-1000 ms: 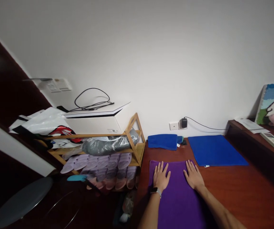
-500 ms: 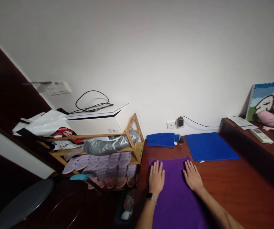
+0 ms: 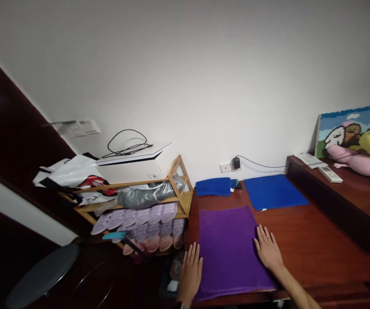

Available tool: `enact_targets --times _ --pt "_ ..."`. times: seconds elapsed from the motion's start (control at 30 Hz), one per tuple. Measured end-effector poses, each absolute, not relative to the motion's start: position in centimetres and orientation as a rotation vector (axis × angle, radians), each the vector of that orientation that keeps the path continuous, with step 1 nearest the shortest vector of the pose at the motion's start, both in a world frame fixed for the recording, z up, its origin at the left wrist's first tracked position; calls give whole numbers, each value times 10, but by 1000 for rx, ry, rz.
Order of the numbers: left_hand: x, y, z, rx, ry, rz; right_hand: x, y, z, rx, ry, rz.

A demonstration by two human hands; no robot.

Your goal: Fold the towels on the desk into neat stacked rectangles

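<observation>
A purple cloth (image 3: 231,251) lies spread flat on the reddish-brown table (image 3: 310,244), its near edge by the table's front edge. My left hand (image 3: 190,272) is at the cloth's left side, fingers stretched out and holding nothing. On the right, my right hand (image 3: 268,249) rests flat with fingers spread, by the cloth's right edge. Behind the purple cloth, a blue cloth (image 3: 275,192) is laid out flat with a small white tag. A folded blue cloth (image 3: 213,187) sits at the back left of the table.
Left of the table stands a wooden rack (image 3: 185,206) with lilac slippers (image 3: 142,216) and a white box (image 3: 133,167). A black plug (image 3: 236,162) trails a cable along the wall. A raised ledge at right bears a remote (image 3: 330,174) and a pink plush toy (image 3: 359,159).
Both hands have come back from the cloth's far part, the left to its left side, the right down its right edge. The view has shifted, showing the cloth's near edge.
</observation>
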State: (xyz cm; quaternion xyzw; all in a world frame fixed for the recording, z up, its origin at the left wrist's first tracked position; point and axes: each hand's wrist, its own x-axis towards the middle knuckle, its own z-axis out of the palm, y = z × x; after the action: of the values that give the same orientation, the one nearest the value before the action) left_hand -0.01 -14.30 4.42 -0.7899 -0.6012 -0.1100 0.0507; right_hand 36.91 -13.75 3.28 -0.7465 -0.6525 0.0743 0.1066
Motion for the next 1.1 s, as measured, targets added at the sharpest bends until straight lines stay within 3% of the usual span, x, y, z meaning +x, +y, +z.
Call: enact_targets --times 0.13,0.27,0.43,0.6,0.9,1.1 --pt "10 -187 46 -2568 -1604 -412 373 -201 20 -1894 -1991 217" --pt "-4 -214 16 -2645 -1428 -399 389 -254 -7 -1707 -2144 273" --pt "-37 -215 -16 -2480 -1154 -528 419 -274 -28 -1663 -2190 155" --pt "-43 -216 -7 -2443 -957 -575 425 -276 -29 -1606 -2156 64" --pt "-26 -238 32 -2455 -1202 -721 427 -294 38 -1714 -2132 370" --pt "-12 -229 98 -2574 -1359 -840 438 -303 102 -1524 -1997 329"
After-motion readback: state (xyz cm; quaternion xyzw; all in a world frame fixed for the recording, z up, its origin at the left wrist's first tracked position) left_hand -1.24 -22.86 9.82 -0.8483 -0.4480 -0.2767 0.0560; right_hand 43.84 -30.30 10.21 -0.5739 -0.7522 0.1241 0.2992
